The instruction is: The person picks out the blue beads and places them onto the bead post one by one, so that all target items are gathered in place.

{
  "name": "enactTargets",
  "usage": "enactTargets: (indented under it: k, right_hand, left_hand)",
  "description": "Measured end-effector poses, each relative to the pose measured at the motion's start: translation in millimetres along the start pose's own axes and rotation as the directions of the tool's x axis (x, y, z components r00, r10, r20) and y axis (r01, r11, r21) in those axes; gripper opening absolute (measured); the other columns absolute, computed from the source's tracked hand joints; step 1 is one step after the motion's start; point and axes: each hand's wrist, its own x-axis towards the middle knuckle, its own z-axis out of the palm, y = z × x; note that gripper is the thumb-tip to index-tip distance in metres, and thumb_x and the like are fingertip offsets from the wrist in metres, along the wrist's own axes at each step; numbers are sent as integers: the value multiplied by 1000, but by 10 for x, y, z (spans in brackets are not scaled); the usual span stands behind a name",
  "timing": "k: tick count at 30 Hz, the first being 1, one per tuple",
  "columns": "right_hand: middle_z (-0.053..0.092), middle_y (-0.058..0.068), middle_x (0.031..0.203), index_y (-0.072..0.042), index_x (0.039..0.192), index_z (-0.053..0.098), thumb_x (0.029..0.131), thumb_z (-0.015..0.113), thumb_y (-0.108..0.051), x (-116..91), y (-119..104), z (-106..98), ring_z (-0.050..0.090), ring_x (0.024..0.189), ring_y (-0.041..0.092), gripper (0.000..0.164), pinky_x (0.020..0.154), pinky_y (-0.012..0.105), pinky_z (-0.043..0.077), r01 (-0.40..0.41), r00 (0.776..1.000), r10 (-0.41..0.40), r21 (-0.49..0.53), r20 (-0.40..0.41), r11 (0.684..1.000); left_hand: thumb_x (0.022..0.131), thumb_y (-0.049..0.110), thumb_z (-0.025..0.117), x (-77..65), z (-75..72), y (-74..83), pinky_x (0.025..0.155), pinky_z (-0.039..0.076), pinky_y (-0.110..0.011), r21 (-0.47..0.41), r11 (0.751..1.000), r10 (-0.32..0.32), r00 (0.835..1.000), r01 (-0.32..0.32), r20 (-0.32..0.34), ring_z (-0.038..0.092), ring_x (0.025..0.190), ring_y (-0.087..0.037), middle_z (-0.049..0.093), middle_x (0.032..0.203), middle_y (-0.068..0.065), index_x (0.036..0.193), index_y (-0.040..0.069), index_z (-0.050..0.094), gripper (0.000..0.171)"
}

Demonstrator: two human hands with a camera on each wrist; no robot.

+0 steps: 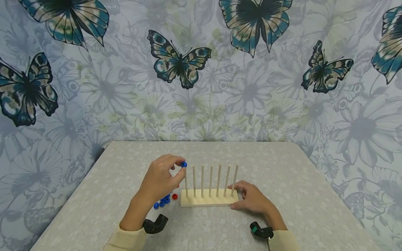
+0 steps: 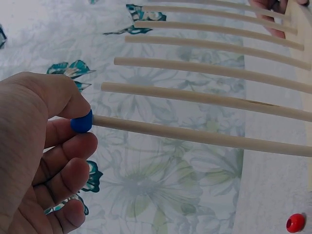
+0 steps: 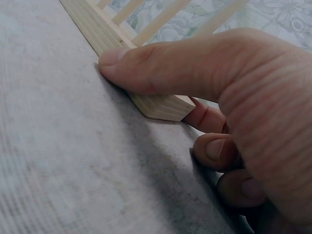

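Note:
Between thumb and index finger my left hand [image 1: 164,174] pinches a blue bead [image 2: 82,122] at the tip of the leftmost wooden peg [image 2: 195,135]. That peg is one of several standing upright in a row on a pale wooden base [image 1: 209,201]. My right hand [image 1: 253,198] grips the right end of the base, its thumb along the front edge and fingers behind, as the right wrist view shows. On the table left of the base lie several blue beads [image 1: 162,203] and a red bead [image 1: 175,196]; the left forearm partly hides this group.
The table [image 1: 301,174] has a pale patterned cover and reaches back to a wall [image 1: 251,90] with butterflies and flowers. A black wrist device sits on each arm, one at the left wrist [image 1: 155,224] and one at the right wrist [image 1: 261,230].

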Motion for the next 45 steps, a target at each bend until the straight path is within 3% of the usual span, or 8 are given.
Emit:
enactTargets:
  k: [19,26,45]
  right_hand:
    - [61,-6,100,-33,122,68,67,92,-39,-7,-26,-13,42,66,8,60,57,23,40,-1,1000,1,-4,-2,1000]
    - [60,-6,99,-31,124,68,69,92,-40,-16,-36,-16,43,67,8,61,58,23,41,2,1000,-2,-5,12,1000]
    - [59,-5,99,-34,124,67,70,91,-40,-15,-28,-17,43,69,9,60,60,24,41,3,1000,-3,-8,16,1000]
  left_hand:
    - [87,16,74,-3,36,-17,60,51,-22,28,999,28,1000,-28,-3,62,77,-11,71,88,5,104,12,77,18]
    - [87,18,75,-20,34,-11,60,52,-22,36,999,9,1000,-9,7,64,76,-15,71,87,6,104,13,77,18]
    - [86,25,78,-20,34,-6,63,52,-24,91,996,-24,999,20,40,61,76,-8,71,86,8,102,16,77,18]
